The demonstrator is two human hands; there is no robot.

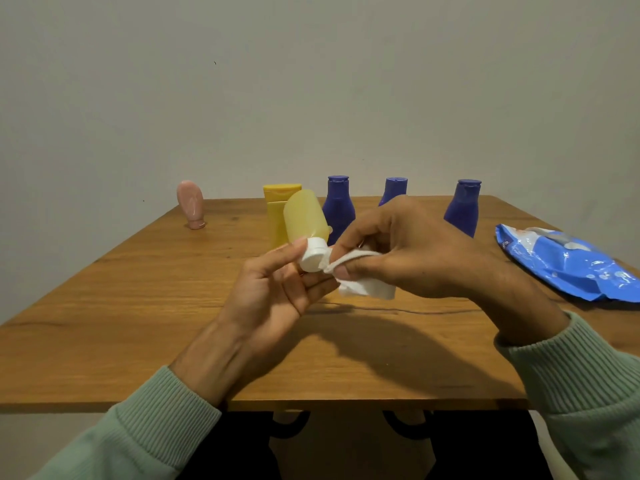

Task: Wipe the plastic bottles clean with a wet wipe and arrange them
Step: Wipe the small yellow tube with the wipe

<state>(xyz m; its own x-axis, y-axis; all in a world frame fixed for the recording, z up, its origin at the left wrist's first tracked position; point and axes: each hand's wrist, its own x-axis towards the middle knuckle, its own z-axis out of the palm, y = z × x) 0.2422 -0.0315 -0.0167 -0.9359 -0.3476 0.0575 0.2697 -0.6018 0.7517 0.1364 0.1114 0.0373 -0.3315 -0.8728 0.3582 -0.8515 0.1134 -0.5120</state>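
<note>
Above the grained wooden table (pixel 156 327), a translucent yellow bottle (pixel 304 216) is gripped at its round white cap (pixel 311 259) by the left hand (pixel 273 289). A crumpled wipe (pixel 367 289) is pinched against the cap by the right hand (pixel 408 251). Glossy purple bottles (pixel 337 206) are stood behind.

Matt wooden table (pixel 138 306) (glossy wipes pack (pixel 568 263))

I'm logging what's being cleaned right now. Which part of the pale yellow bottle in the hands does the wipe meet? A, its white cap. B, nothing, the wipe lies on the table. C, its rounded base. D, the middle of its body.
A: the right hand holds the wipe against the white cap of the pale yellow bottle, which the left hand holds at its cap end.
</note>
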